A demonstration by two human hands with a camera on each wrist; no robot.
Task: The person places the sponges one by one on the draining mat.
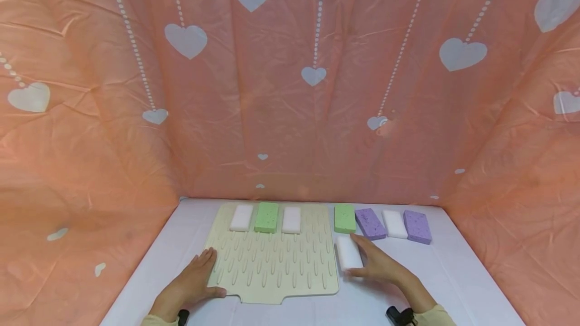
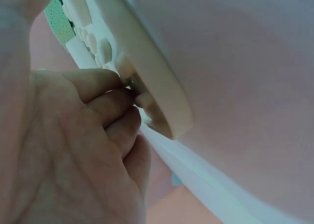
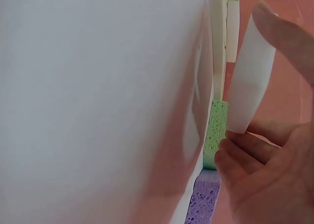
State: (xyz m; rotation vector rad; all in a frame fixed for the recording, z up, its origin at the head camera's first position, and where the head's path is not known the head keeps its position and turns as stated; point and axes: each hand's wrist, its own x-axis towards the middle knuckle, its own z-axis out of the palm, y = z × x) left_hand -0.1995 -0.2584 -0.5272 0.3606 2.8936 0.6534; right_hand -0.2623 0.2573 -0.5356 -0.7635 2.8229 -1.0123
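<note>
With thumb and fingertips, my right hand (image 1: 375,264) pinches a white sponge block (image 1: 348,253) by its two ends, just right of the mat. In the right wrist view this white block is raised off the table. A cream mat (image 1: 267,288) with rows of raised ridges lies on the table. My left hand (image 1: 195,278) rests at the mat's left edge, its fingers touching the rim and the thumb by the near corner. Along the mat's far side sit a white block (image 1: 242,218), a green sponge (image 1: 266,217) and another white block (image 1: 291,220).
Right of the mat stand a green sponge (image 1: 345,218), a purple sponge (image 1: 370,224), a white block (image 1: 394,224) and a second purple sponge (image 1: 418,227). An orange curtain (image 1: 281,135) with white hearts surrounds the white table (image 1: 462,275) at back and sides.
</note>
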